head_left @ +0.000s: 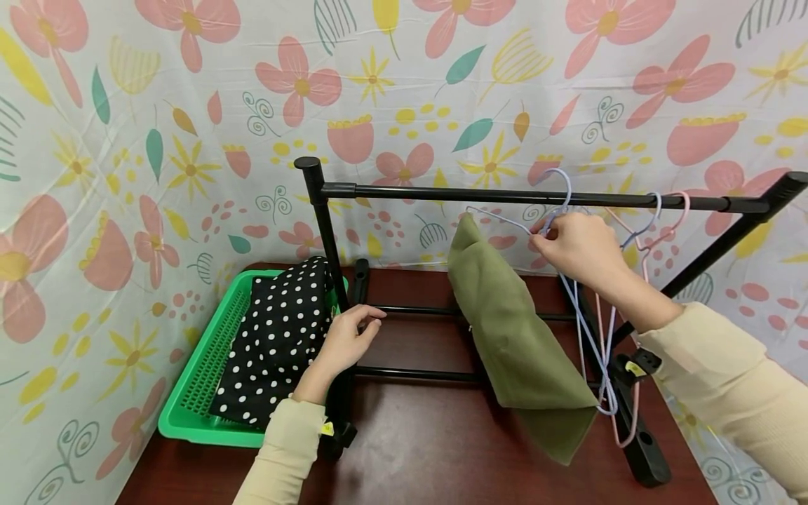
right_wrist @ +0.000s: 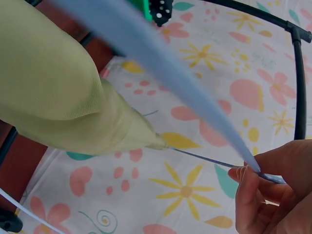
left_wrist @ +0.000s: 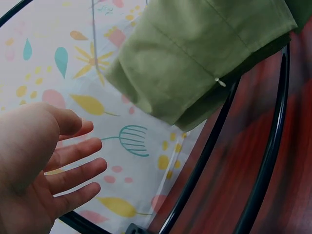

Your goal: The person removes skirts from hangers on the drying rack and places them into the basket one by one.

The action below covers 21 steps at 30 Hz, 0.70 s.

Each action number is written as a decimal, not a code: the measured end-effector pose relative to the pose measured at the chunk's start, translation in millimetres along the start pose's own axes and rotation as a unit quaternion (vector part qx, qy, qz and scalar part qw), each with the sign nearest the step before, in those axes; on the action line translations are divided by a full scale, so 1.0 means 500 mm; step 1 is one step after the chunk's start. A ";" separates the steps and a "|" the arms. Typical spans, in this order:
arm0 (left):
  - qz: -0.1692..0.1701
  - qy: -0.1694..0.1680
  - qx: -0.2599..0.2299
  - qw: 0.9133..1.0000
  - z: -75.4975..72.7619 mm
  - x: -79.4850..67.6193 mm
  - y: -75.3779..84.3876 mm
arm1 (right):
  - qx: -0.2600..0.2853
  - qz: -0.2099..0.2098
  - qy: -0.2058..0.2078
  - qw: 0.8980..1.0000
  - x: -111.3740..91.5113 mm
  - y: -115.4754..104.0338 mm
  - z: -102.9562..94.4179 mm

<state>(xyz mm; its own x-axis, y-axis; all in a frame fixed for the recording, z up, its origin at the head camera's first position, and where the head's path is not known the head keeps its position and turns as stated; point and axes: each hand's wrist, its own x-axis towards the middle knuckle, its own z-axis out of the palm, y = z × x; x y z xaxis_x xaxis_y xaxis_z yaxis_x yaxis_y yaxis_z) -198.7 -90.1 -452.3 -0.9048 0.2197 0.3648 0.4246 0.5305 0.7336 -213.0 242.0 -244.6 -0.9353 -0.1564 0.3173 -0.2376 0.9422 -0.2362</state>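
Note:
My right hand (head_left: 581, 245) pinches a light blue clothes hanger (head_left: 499, 216) just below its hook, seen also in the right wrist view, where the fingers (right_wrist: 251, 195) close on the hanger. The hook curves above the black top rail (head_left: 442, 195); whether it bears on the rail I cannot tell. An olive-green garment (head_left: 511, 322) hangs tilted from the hanger, with a small pale zip pull visible in the left wrist view. My left hand (head_left: 347, 337) is beside the rack's left post, its fingers (left_wrist: 80, 168) relaxed and holding nothing.
More blue and pink hangers (head_left: 644, 238) hang at the rail's right end. A green basket (head_left: 196, 379) at the left holds a black polka-dot cloth (head_left: 278, 337). The rack's lower bars (head_left: 416, 374) cross the dark red table (head_left: 410, 442). Flowered fabric (head_left: 391, 91) stands behind.

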 end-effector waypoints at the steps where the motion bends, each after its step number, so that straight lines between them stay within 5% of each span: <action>1: 0.002 0.000 0.002 1.000 0.004 0.001 -0.001 | -0.004 0.000 -0.001 1.000 0.001 -0.004 -0.001; 10: -0.028 -0.002 -0.011 1.000 0.051 0.003 0.005 | -0.007 -0.012 -0.007 1.000 0.007 -0.029 -0.005; 21: -0.119 -0.002 -0.082 0.990 0.118 0.015 0.014 | 0.005 -0.035 0.003 0.999 0.016 -0.062 -0.009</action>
<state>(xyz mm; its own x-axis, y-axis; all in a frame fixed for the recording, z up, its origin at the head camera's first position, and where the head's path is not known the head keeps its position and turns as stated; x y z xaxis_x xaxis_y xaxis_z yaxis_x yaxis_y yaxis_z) -204.4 -36.5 -478.2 -0.9796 0.1087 0.1691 0.1996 0.4272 0.8819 -212.2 212.9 -230.8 -0.9145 -0.2205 0.3391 -0.3056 0.9259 -0.2221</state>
